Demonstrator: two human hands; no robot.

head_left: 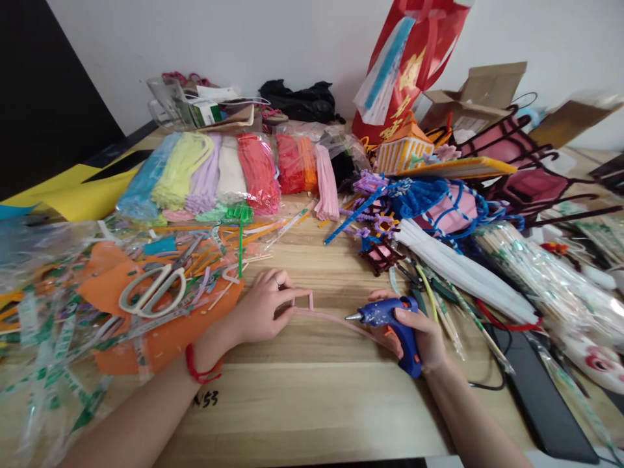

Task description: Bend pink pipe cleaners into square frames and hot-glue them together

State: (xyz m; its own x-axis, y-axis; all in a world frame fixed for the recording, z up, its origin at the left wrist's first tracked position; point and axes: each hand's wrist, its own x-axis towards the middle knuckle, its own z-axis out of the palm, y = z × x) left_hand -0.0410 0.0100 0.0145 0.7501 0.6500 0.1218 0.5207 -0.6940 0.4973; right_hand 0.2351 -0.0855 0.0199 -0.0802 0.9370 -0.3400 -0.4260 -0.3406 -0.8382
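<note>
Near the middle of the wooden table, my left hand (267, 307) is closed, with thumb and fingertips pinching a pink pipe cleaner (336, 318). That strip is bent into a small square frame at my fingers, and its long tail runs right along the tabletop. Wrapped around the handle of a blue glue gun (390, 315) is my right hand (422, 335). The metal nozzle points left, close to the pink tail; whether they touch I cannot tell. White-handled scissors (153, 290) lie left of my left hand on orange sheets (166, 338).
Bundles of coloured pipe cleaners (258, 172) line the back. Scraps and clear strips (63, 338) cover the left side. Finished-looking blue pieces (433, 201), white pipe cleaners (463, 270) and bagged sticks (541, 273) crowd the right. Behind stands a red bag (414, 65); a black slab (541, 396) lies front right.
</note>
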